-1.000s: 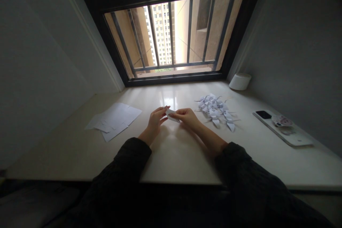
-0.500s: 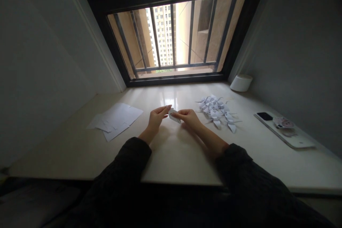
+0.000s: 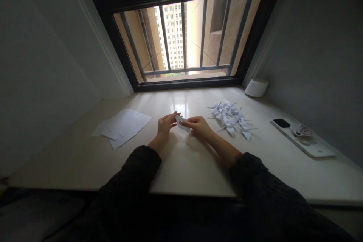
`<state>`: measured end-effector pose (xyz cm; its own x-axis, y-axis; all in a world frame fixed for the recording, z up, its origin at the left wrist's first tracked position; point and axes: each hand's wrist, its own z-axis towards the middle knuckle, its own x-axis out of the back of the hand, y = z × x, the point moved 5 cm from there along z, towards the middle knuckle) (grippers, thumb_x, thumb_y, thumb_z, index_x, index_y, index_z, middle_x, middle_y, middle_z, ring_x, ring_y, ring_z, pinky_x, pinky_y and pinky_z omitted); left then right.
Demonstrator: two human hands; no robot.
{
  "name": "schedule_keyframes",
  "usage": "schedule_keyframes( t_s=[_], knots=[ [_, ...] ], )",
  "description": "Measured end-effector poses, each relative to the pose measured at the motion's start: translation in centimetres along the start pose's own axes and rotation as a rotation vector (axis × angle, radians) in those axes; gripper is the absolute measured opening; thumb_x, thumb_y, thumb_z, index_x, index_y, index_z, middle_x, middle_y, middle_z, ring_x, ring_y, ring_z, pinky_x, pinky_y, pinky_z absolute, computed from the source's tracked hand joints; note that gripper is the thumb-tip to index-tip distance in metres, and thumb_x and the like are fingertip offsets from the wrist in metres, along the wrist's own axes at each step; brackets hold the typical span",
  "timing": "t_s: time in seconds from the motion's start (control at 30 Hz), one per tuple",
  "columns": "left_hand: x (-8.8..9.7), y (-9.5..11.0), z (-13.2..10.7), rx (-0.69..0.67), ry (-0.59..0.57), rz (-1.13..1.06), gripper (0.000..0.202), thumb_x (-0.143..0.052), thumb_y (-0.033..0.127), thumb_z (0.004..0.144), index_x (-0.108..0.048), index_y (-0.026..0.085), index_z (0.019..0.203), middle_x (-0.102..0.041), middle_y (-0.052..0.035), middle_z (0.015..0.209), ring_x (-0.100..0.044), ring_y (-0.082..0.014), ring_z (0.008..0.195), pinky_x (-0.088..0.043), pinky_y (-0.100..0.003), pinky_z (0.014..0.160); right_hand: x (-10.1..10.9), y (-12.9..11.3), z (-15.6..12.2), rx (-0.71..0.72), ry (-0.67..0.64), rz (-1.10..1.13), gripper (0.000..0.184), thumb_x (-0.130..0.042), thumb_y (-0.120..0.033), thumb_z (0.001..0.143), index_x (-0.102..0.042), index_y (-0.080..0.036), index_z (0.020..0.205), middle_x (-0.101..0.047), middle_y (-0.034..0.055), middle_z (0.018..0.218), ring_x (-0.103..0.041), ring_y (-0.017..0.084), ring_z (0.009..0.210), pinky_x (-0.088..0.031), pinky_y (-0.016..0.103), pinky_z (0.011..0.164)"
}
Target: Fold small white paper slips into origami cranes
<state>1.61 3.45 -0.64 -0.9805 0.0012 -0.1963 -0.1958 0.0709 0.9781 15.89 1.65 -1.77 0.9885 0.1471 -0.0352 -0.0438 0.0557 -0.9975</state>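
A small piece of folded white paper is held between my two hands above the middle of the sill. My right hand pinches its right side, thumb on top. At its upper left end, the fingers of my left hand are bent together around the tip. Right of my hands lies a heap of folded paper cranes, white with pointed ends. Flat sheets of white paper overlap one another to the left.
A phone with a round character grip on its back lies at the right. A white rounded object stands in the far right corner. The pale sill ends at a dark window frame with bars outside.
My left fingers have shifted slightly on the folded paper, and more of its pointed upper left end shows. My right hand keeps its pinch almost in the same place.
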Motion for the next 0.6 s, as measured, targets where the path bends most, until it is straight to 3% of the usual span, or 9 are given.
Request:
schedule_keyframes(
  t_s=[0.23,0.43,0.6],
  knots=[
    [0.0,1.2,-0.3,-0.199,0.028,0.188,0.045,-0.061,0.055,0.07,-0.074,0.016,0.086,-0.072,-0.0089,0.081,-0.063,-0.0195,0.075,-0.044,-0.029,0.067,0.0,0.1,0.3,-0.03,0.004,-0.001,0.041,-0.074,-0.053,0.056,-0.063,-0.014,0.055,-0.045,-0.0041,0.044,-0.036,0.007,0.044,-0.024,0.023,0.044],
    [-1.2,0.6,-0.4,-0.115,-0.172,0.221,0.043,-0.069,0.05,0.066,-0.073,0.017,0.094,-0.071,-0.0084,0.09,-0.062,-0.0199,0.083,-0.045,-0.029,0.073,0.5,-0.4,0.1,0.021,0.05,-0.015,0.043,-0.071,-0.056,0.058,-0.063,-0.014,0.054,-0.045,-0.004,0.046,-0.037,0.007,0.045,-0.025,0.024,0.046],
    [-0.9,-0.5,0.2,-0.047,-0.21,0.161,0.041,-0.074,0.046,0.062,-0.074,0.015,0.089,-0.071,-0.0108,0.09,-0.063,-0.0215,0.084,-0.046,-0.033,0.077,0.4,-0.6,-0.1,0.008,0.042,-0.035,0.043,-0.073,-0.055,0.055,-0.063,-0.013,0.053,-0.045,-0.0037,0.046,-0.037,0.007,0.047,-0.024,0.024,0.047]
  ],
)
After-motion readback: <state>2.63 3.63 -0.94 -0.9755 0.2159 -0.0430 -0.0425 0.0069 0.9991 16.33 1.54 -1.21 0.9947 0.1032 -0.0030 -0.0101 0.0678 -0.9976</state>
